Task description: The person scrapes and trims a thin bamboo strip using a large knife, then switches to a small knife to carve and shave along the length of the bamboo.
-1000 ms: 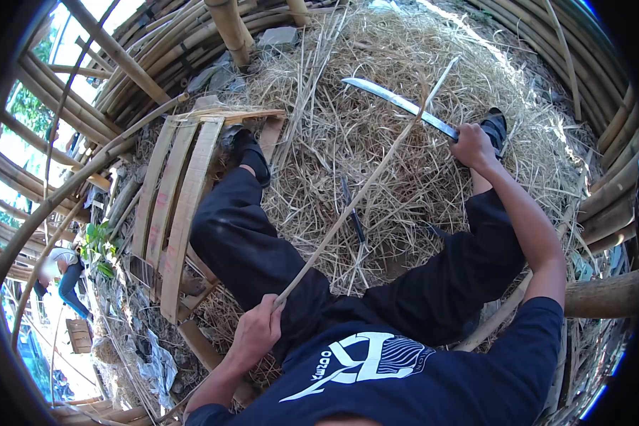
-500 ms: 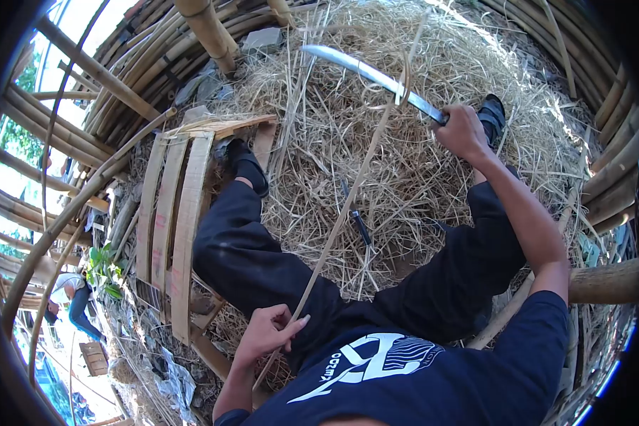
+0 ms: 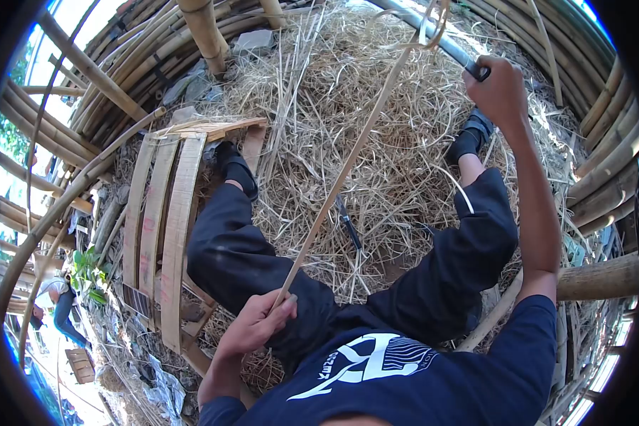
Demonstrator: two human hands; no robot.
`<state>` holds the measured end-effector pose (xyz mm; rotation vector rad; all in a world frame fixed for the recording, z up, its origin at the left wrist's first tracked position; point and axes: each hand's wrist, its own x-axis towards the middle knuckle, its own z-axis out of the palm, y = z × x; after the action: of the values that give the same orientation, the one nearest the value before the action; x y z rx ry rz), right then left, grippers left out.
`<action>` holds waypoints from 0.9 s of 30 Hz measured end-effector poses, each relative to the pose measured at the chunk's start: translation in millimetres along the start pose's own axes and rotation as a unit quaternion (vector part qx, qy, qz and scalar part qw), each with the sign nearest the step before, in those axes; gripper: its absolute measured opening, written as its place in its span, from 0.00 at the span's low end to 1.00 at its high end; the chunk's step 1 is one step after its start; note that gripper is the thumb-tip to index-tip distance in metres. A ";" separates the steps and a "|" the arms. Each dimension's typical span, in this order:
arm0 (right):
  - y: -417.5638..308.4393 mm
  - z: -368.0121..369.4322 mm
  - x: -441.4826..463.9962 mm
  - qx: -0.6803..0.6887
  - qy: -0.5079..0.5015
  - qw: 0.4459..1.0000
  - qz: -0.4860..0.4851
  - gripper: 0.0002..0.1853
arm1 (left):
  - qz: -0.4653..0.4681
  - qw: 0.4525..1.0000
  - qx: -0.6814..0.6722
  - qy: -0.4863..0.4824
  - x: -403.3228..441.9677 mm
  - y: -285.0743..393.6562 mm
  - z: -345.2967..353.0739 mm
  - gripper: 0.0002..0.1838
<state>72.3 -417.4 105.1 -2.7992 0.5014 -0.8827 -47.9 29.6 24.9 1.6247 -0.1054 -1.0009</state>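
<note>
My left hand (image 3: pixel 257 321) is closed around the lower end of a long thin bamboo strip (image 3: pixel 351 160), close to my lap. The strip slants up and away to the upper right, where it crosses the blade. My right hand (image 3: pixel 499 89) grips the dark handle of a machete (image 3: pixel 444 44), arm stretched forward. Its blade points to the upper left and the tip is cut off by the frame's edge. Thin curled shavings hang at the strip's far end by the blade. On the ground between my legs lies a dark-handled knife (image 3: pixel 349 231).
Pale bamboo shavings (image 3: pixel 383 142) cover the ground. A slatted wooden crate (image 3: pixel 174 234) stands by my left leg. Bamboo poles (image 3: pixel 204 35) rise at the back and left; more (image 3: pixel 607 184) are stacked right. Another person (image 3: pixel 64 305) is at the far left.
My right hand and the machete have moved up and forward along the strip. My left hand has closed more fully on the strip, which now stands higher at its far end.
</note>
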 end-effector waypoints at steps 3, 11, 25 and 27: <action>5.8 -0.6 3.0 -0.005 -0.023 0.999 0.031 0.12 | 0.032 0.999 0.027 0.003 10.3 4.8 4.3 0.16; 51.4 85.2 -42.1 -0.016 -0.130 0.991 -0.029 0.13 | 0.010 0.976 0.196 0.091 19.9 -19.8 11.5 0.18; -16.0 106.1 -73.8 0.087 -0.320 0.927 -0.175 0.09 | -0.048 0.962 0.190 0.188 13.1 -31.5 17.9 0.21; -23.5 109.6 -71.3 0.075 -0.305 0.932 -0.182 0.09 | -0.036 0.961 0.203 0.185 12.7 -34.1 17.7 0.21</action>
<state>87.4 -363.8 -15.5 -2.8462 -0.1774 -0.0488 -66.0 20.3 -10.0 2.1810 0.0044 -0.7427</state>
